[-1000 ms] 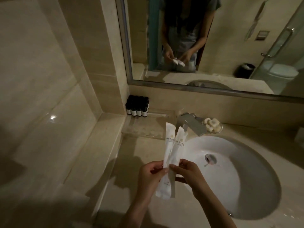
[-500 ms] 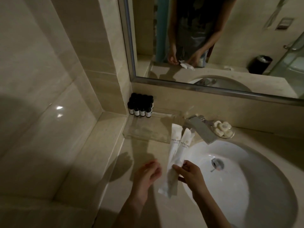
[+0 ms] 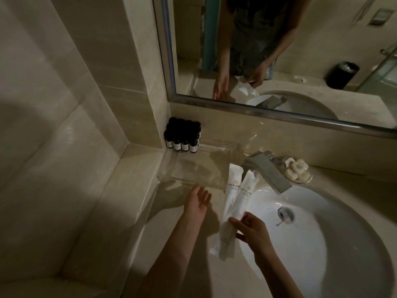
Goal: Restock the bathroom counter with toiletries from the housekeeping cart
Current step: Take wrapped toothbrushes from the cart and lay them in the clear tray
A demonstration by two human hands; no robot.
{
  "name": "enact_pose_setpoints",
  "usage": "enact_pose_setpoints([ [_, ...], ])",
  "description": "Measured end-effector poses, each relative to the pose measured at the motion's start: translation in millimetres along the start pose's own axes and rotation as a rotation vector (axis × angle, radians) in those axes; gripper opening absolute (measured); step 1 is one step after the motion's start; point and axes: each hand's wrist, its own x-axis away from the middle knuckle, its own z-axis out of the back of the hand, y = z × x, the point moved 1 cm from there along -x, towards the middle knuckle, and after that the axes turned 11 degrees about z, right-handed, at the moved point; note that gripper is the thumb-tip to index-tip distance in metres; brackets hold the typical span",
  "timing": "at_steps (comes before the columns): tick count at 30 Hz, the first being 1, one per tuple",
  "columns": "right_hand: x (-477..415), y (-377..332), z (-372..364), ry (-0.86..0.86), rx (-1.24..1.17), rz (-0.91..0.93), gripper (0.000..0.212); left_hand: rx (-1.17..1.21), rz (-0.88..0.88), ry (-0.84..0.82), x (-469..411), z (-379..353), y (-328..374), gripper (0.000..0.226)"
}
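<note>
I see a dim, soft feed: light pools on the sink [image 3: 322, 250], dark shadows left, edges bowed.

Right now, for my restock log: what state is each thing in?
White packets, two, pinched together in the right hand.
Left hand, open, at the clear tray's front edge.
Dark bottles, capped, upright at the tray's back corner.
Faucet, no water running.
Soap dish, holding round soaps.

Mirror [image 3: 322, 35], faucet [image 3: 271, 174] — white sink [image 3: 326, 261]
</note>
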Motion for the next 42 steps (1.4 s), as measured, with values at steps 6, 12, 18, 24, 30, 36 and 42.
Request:
enact_pose_setpoints([
  [6, -9, 3, 0, -0.006, 0.023, -0.017, 0.017, 0.001, -0.039, 0.013, -19, -8, 4, 0.007],
  [12, -15, 6, -2, -0.021, 0.011, -0.030, 0.014, 0.006, -0.033, -0.015, -22, -8, 6, 0.017],
  [18, -19, 7, 0, -0.024, 0.021, -0.027, 0.017, 0.035, -0.016, -0.040, -21, -10, 9, 0.023],
  [24, -19, 9, 5, -0.015, 0.031, -0.022, 0.019, 0.057, -0.023, -0.028, -19, -13, 7, 0.026],
  [30, -15, 10, 4, -0.017, 0.035, -0.008, 0.016, 0.035, -0.034, -0.011, -16, -7, 0, 0.022],
  [36, -11, 11, 3, -0.031, 0.029, -0.003, 0.015, -0.028, -0.012, 0.060, -15, -14, 9, 0.021],
  [42, -11, 13, 10, -0.014, 0.025, -0.004, 0.011, -0.013, -0.040, 0.032, -15, -12, 6, 0.039],
])
